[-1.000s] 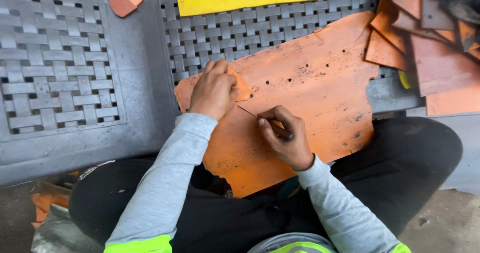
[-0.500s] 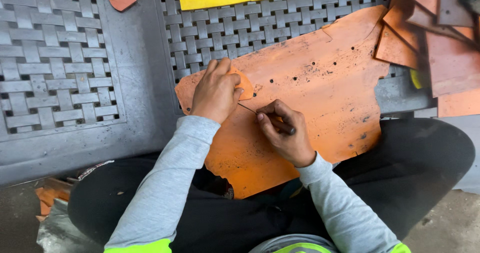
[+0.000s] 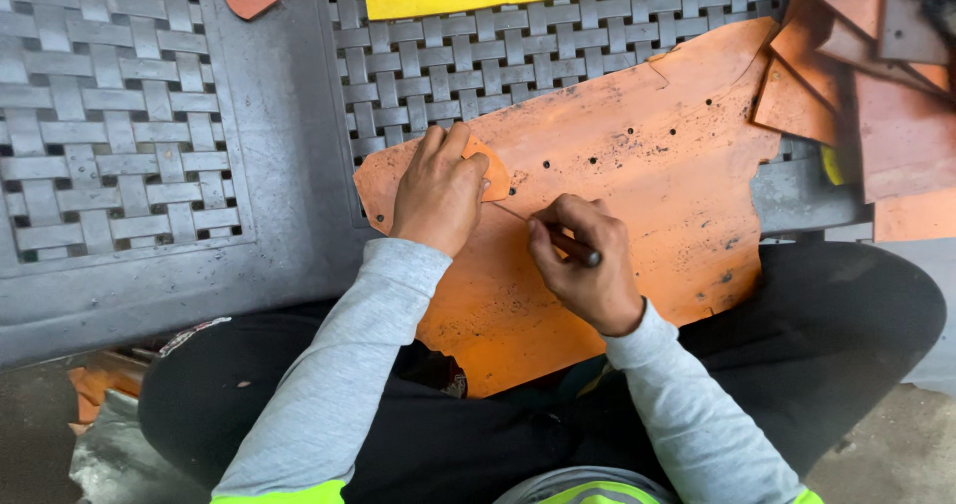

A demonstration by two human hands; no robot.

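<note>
grey woven-pattern mats [image 3: 110, 135] fill the upper frame. at centre, one right hand [image 3: 583, 265] is closed around a thin scribing tool [image 3: 568, 245], tip on one large orange sheet [image 3: 647, 175]; one left hand [image 3: 438, 190] presses flat a small orange template [image 3: 495, 175]. the sheet is scuffed, ragged-edged, dotted with holes.
</note>
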